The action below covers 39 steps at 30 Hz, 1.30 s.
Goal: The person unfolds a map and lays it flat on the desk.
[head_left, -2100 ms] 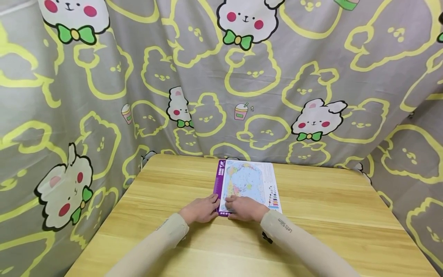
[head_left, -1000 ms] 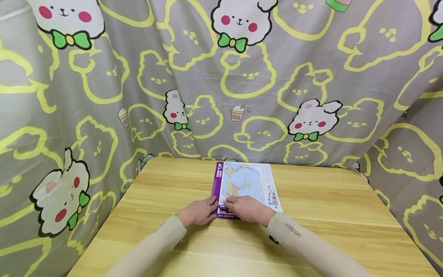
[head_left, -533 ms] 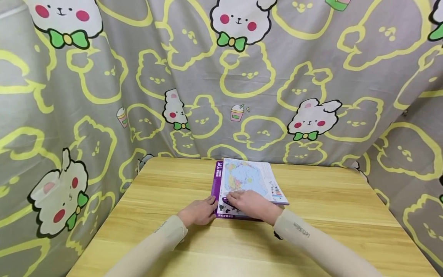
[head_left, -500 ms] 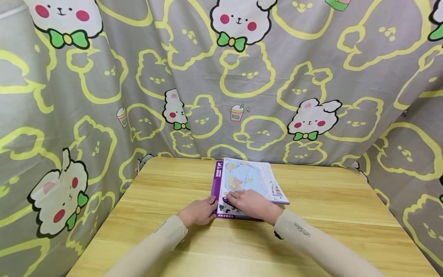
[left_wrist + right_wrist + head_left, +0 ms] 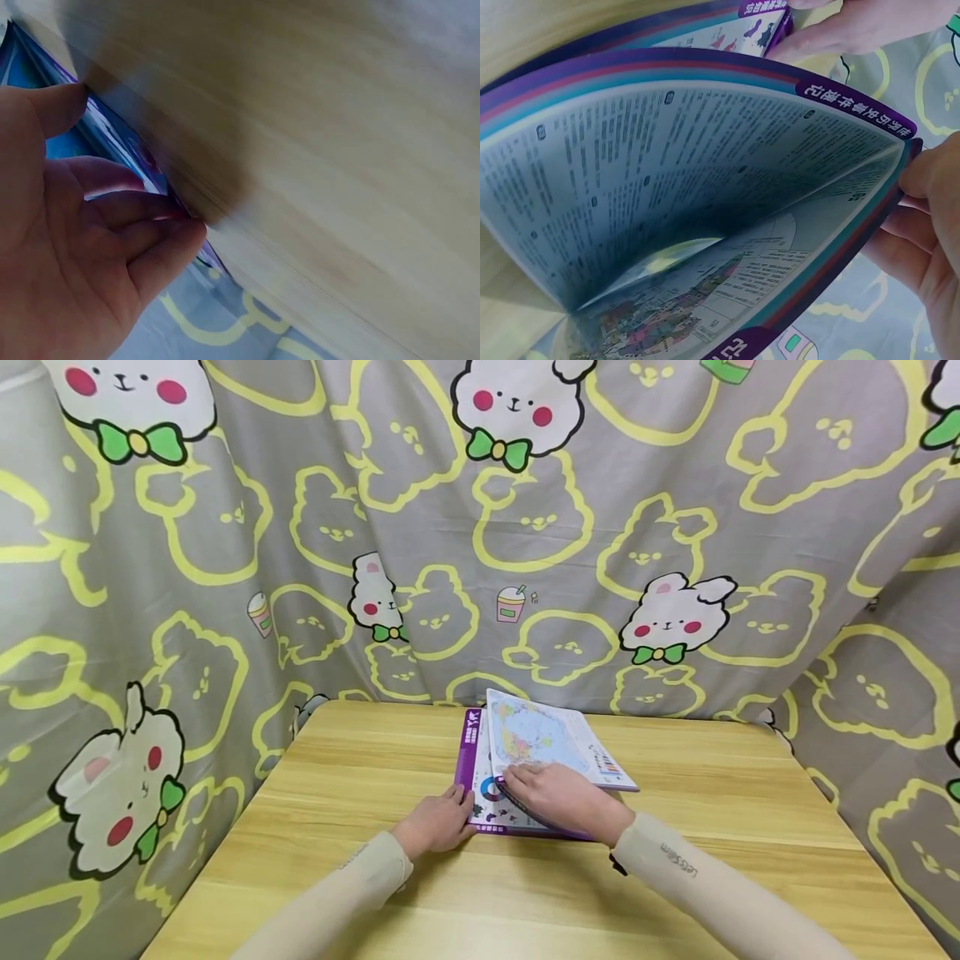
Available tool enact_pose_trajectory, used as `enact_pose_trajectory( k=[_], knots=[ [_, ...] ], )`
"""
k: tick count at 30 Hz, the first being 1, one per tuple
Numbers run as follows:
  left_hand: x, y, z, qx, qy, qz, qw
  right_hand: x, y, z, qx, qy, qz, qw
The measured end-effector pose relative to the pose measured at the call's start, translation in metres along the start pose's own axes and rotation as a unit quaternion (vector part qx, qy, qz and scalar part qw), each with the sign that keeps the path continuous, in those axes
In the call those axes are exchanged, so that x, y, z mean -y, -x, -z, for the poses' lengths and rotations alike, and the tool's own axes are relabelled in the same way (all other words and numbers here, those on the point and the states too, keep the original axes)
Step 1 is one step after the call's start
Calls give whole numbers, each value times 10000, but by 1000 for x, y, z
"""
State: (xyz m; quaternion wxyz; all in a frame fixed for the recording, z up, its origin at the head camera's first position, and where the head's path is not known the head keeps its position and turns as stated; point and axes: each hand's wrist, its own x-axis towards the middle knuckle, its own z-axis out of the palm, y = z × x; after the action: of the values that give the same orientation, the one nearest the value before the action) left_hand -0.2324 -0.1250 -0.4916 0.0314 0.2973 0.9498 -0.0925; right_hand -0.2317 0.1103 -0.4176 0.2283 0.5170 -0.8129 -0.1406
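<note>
A glossy world map sheet [image 5: 558,735] with a white margin is lifted and tilted on the table. My right hand [image 5: 558,793] pinches its near left corner, seen from the side in the right wrist view, where the bent sheet [image 5: 652,150] shows printed text and a purple, red and blue border. Beneath it, another purple-edged map sheet [image 5: 466,768] lies flat, with small dark animal pictures along its near part. My left hand [image 5: 435,822] rests on that sheet's near left edge; in the left wrist view its fingertips touch the edge [image 5: 217,259].
A light wood-grain table [image 5: 712,827] carries the sheets near its middle. A grey curtain [image 5: 420,527] printed with rabbits and yellow outlines stands behind and along both sides of the table.
The right hand has raised the upper map's near left corner and drawn it away to the right and back, baring more of the lower sheet. The left hand has stayed at the left edge.
</note>
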Motion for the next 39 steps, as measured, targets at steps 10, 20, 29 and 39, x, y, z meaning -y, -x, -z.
enact_pose_trajectory(
  k=[10, 20, 29, 39],
  knots=[
    [-6, -2, -1, 215, -47, 190, 9996, -12, 15, 13, -232, 321, 141, 9991],
    [-8, -1, 2, 252, 136, 288, 9992, -26, 34, 24, -259, 346, 119, 9990],
    [-5, 3, 3, 342, 414, 376, 9978, -33, 45, 29, -511, 156, 2, 9986],
    [0, 4, -2, 269, 516, 392, 9975, -30, 49, 35, -306, -42, -127, 9994]
  ],
)
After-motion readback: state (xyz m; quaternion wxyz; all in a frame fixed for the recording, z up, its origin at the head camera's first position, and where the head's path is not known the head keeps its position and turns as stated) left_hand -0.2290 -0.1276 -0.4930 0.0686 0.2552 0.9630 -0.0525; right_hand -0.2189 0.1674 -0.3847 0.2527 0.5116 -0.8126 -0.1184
